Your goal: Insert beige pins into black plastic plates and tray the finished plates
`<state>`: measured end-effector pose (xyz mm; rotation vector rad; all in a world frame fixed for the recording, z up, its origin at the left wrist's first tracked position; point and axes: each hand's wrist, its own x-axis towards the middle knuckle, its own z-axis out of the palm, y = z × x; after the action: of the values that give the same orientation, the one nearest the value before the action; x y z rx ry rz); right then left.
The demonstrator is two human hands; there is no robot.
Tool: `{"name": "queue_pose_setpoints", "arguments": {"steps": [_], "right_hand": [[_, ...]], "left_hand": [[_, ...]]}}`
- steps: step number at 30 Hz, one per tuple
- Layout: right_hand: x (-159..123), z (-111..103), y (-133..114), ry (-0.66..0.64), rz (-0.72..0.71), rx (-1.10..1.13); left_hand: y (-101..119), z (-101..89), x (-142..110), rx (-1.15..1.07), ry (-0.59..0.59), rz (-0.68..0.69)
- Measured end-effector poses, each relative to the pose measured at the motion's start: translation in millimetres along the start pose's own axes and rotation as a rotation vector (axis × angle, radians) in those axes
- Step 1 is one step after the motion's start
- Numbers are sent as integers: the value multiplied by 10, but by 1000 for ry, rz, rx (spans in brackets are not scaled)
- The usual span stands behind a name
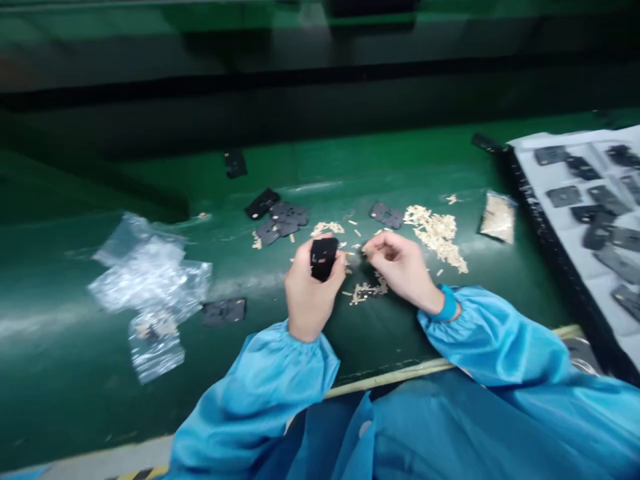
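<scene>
My left hand (pixel 311 293) is closed around a black flat plastic part (pixel 324 259), held above the green bench with its face toward me. Just to the right, my right hand (pixel 400 263) pinches with thumb and forefinger; what sits between the fingertips is too small and blurred to name. Small pale strips (pixel 369 291) lie scattered on the bench below and between both hands. A larger heap of the same pale pieces (pixel 437 233) spreads beyond my right hand. Several black plates (pixel 287 219) are piled behind my left hand, and a single black plate (pixel 387 215) lies near the heap.
Crumpled clear plastic bags (pixel 155 280) lie at the left, near another black plate (pixel 225 311). A small bag of pale pieces (pixel 498 217) rests right of the heap. At the far right stands a black-edged tray (pixel 530 220) with a white lining and several black parts.
</scene>
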<state>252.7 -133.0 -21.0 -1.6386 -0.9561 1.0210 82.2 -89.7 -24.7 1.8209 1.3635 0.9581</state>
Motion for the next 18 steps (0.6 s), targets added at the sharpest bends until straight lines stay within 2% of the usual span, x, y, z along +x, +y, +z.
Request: {"name": "queue_pose_setpoints", "arguments": {"steps": [3,4,6,8,12,14,18], "right_hand": [[117,-113,80,85,-366,-424],[138,-132,92,99,-434,-500],[132,-139,84,93,-477,-533],[76,-106,41,22,-416,-442],[-54,6,-62,-172,-116,-96],[-82,42,-95,-197,-19,22],[-75,58,-103,-190,35,110]], "left_hand": [[-28,-6,3,13,19,42],[-36,-7,-4,33,27,75],[-47,-10,-26,76,45,159],[-52,-14,-45,114,63,255],[-66,-8,-59,222,81,432],[-84,13,-63,258,90,525],[-121,59,-86,238,93,632]]}}
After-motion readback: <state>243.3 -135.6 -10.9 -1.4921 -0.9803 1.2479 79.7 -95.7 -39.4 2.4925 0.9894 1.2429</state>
